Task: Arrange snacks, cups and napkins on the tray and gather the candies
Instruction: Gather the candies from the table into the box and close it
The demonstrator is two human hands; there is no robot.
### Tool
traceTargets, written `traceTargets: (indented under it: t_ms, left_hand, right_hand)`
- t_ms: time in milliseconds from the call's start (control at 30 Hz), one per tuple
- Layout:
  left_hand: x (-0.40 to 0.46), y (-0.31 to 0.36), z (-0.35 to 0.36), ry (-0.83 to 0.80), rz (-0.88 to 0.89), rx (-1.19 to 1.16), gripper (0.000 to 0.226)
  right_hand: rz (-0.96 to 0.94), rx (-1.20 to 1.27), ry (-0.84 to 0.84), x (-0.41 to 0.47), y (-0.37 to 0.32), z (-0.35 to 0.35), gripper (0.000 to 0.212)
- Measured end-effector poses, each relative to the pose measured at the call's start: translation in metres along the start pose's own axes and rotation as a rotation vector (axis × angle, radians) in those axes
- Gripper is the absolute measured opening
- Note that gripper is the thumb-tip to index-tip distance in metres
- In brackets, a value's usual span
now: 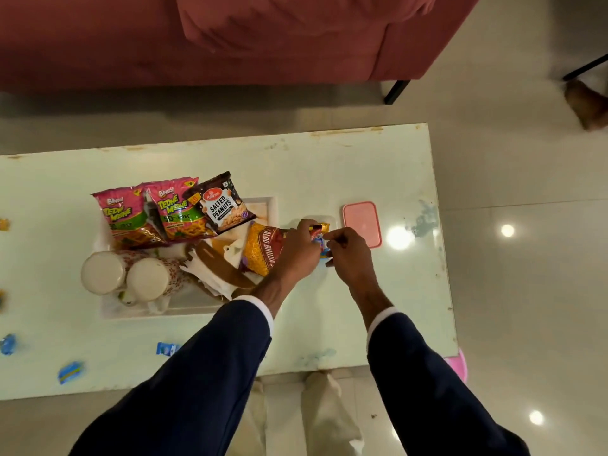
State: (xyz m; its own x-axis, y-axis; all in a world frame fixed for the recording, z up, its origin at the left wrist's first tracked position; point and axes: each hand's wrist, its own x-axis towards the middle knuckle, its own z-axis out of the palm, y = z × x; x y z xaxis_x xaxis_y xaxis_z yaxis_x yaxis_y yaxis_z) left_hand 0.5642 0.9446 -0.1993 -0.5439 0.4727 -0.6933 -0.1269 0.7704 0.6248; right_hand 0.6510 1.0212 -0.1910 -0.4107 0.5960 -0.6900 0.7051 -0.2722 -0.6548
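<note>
A white tray (269,205) on the pale table holds two pink snack packs (121,218), a salted peanuts pack (223,205), a yellow bhujia pack (263,248), two upturned cups (103,273), napkins (210,278) and a brown wooden piece. Just right of the tray, my left hand (296,248) and my right hand (348,255) meet over a small clear box (324,218). Both pinch small wrapped candies (319,236) above it. Loose blue candies (70,371) lie at the table's near left.
A pink lid (362,223) lies right of the clear box. A pink sofa (230,37) with a black leg stands beyond the table. Another person's foot (587,103) shows at the far right on the glossy floor. More candies sit at the left edge.
</note>
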Motion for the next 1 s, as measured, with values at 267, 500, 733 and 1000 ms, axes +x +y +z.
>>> traceTargets:
  t_ms: [267, 500, 733, 1000]
  left_hand:
    - [-0.001, -0.001, -0.001, -0.041, 0.013, 0.002, 0.067]
    - [-0.034, -0.004, -0.013, -0.048, 0.096, -0.104, 0.049]
    - [-0.118, -0.077, -0.068, 0.205, 0.165, -0.053, 0.025]
    - [-0.202, -0.242, -0.140, 0.468, -0.154, -0.121, 0.030]
  right_hand:
    - [-0.063, -0.084, -0.021, 0.002, -0.012, 0.006, 0.040]
    - [-0.290, -0.202, 0.058, -0.030, -0.012, -0.007, 0.034]
    - [-0.465, -0.369, -0.256, -0.091, -0.013, 0.058, 0.017]
    - [-0.535, -0.621, -0.510, -0.154, 0.024, 0.201, 0.025]
